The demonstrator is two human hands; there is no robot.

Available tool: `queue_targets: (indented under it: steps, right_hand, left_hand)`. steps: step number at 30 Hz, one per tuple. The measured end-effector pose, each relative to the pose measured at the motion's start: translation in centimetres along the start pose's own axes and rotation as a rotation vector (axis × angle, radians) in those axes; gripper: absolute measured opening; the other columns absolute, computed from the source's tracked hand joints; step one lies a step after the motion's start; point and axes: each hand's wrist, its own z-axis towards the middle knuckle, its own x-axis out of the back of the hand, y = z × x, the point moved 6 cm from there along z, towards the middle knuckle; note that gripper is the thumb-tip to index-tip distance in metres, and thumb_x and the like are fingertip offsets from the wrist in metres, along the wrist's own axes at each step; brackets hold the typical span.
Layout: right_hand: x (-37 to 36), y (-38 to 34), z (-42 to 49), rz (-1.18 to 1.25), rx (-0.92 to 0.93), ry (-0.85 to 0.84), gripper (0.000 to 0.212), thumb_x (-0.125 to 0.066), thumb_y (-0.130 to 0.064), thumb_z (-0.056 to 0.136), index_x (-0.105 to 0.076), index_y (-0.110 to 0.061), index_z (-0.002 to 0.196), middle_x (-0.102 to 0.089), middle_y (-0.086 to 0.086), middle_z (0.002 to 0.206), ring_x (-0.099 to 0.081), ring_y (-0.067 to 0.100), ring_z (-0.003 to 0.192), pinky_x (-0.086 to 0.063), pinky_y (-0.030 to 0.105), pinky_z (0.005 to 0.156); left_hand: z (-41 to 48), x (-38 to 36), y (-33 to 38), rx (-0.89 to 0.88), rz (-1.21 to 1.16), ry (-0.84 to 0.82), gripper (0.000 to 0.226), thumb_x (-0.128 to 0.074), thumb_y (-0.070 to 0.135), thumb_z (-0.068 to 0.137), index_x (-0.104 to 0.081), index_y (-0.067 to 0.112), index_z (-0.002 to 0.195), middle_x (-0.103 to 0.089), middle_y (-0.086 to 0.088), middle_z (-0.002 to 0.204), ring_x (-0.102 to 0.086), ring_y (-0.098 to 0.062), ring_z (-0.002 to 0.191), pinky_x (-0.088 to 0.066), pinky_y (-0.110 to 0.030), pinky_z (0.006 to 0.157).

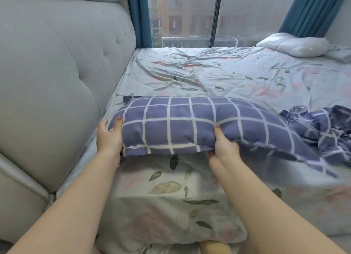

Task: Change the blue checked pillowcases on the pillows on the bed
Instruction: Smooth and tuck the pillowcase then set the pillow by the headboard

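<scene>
We hold the blue checked pillow (180,124) low over the floral sheet (209,73) near the head of the bed. Its near edge is lifted and its long axis runs left to right across us. Our left hand (109,137) grips the short left end beside the padded headboard (57,73), fingers curled round the corner. Our right hand (224,145) pinches the near long edge about midway along, one finger on top and the rest beneath. Right of that grip the fabric goes flat, slack and blurred, so we judge that the case's open end lies that way, nearer the right hand. A crumpled checked pillowcase (322,128) lies further right. A bare white pillow (294,44) sits by the window, well apart.
</scene>
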Motion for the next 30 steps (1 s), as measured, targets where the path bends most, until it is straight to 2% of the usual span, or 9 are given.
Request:
queue_targets:
  steps: [2,4,7,10,12,15,19,24,30]
  right_hand:
    - [1.2,2.7,-0.6,-0.170,-0.157,0.040,0.046,-0.066,-0.033,0.091,-0.056,-0.008,0.128,-0.067,0.013,0.120,-0.067,0.030,0.101,-0.058,0.042,0.078]
    - [1.6,4.3,-0.8,-0.264,-0.242,0.038,0.049,-0.059,-0.042,0.094,-0.054,-0.006,0.127,-0.064,0.016,0.123,-0.065,0.036,0.105,-0.057,0.043,0.075]
    - [1.3,4.8,-1.5,-0.249,-0.346,0.057,0.040,-0.054,-0.050,0.095,-0.048,-0.019,0.119,-0.061,0.003,0.112,-0.063,0.032,0.087,-0.054,0.043,0.067]
    - [1.7,4.7,-2.5,-0.366,-0.449,0.064,0.056,-0.046,-0.059,0.095,-0.047,-0.016,0.132,-0.057,-0.002,0.109,-0.062,0.033,0.094,-0.049,0.040,0.065]
    - [2.1,4.3,-3.0,-0.459,-0.489,-0.004,0.058,-0.045,-0.065,0.092,-0.054,-0.016,0.122,-0.065,0.008,0.107,-0.065,0.032,0.080,-0.049,0.032,0.052]
    - [3.5,2.8,-2.9,-0.607,-0.424,-0.058,0.051,-0.053,-0.063,0.090,-0.059,-0.014,0.103,-0.064,0.008,0.075,-0.052,0.018,0.050,-0.038,0.020,0.037]
    - [5.4,2.0,-3.6,-0.587,-0.342,-0.083,0.044,-0.073,-0.049,0.081,-0.064,-0.009,0.095,-0.062,0.003,0.058,-0.044,0.012,0.045,-0.035,0.018,0.038]
    - [6.9,2.6,-5.5,-0.477,-0.247,-0.104,0.024,-0.060,-0.030,0.096,-0.054,-0.010,0.085,-0.063,0.002,0.056,-0.042,0.012,0.048,-0.035,0.023,0.046]
    - [7.6,2.8,-6.5,-0.508,-0.187,-0.108,0.028,-0.060,-0.030,0.096,-0.049,-0.010,0.080,-0.055,0.002,0.054,-0.043,0.013,0.047,-0.038,0.027,0.049]
  left_hand:
    - [-1.0,0.7,-0.3,0.032,0.277,0.113,0.059,-0.063,0.053,0.086,-0.051,0.023,0.136,-0.049,-0.012,0.142,-0.044,-0.035,0.129,-0.035,-0.045,0.111]
    - [-3.6,1.1,2.4,-0.161,0.525,0.249,0.040,-0.065,0.041,0.090,-0.058,0.022,0.124,-0.046,-0.013,0.136,-0.037,-0.037,0.127,-0.031,-0.044,0.105]
    - [-8.3,-1.1,5.6,-0.466,0.402,0.041,0.021,-0.066,0.037,0.091,-0.063,0.016,0.093,-0.061,-0.003,0.099,-0.058,-0.023,0.094,-0.044,-0.035,0.081]
    - [-12.4,-4.4,3.1,0.042,0.202,-0.481,0.034,-0.062,0.042,0.093,-0.065,0.009,0.085,-0.065,-0.001,0.068,-0.056,-0.010,0.053,-0.046,-0.026,0.055]
    - [-15.7,-5.5,1.1,0.404,0.277,-0.742,0.045,-0.056,0.049,0.095,-0.066,0.005,0.097,-0.074,-0.003,0.076,-0.059,-0.010,0.053,-0.049,-0.023,0.050]
    - [-17.7,-5.6,-0.8,0.556,0.522,-0.945,0.068,-0.040,0.070,0.091,-0.059,0.009,0.115,-0.078,-0.004,0.092,-0.070,-0.011,0.067,-0.053,-0.023,0.060]
    - [-16.9,-6.7,-2.3,0.617,0.220,-0.787,0.065,-0.046,0.072,0.087,-0.058,0.017,0.121,-0.076,-0.005,0.101,-0.074,-0.017,0.082,-0.056,-0.028,0.062]
    - [-16.7,-7.5,-3.1,0.560,-0.202,-0.481,0.030,-0.073,0.029,0.088,-0.061,0.012,0.109,-0.072,-0.004,0.106,-0.069,-0.019,0.091,-0.049,-0.039,0.080]
    - [-16.8,-7.2,-3.7,0.625,-0.313,-0.414,0.029,-0.078,0.023,0.082,-0.061,0.011,0.102,-0.070,-0.005,0.102,-0.067,-0.020,0.088,-0.050,-0.029,0.063]
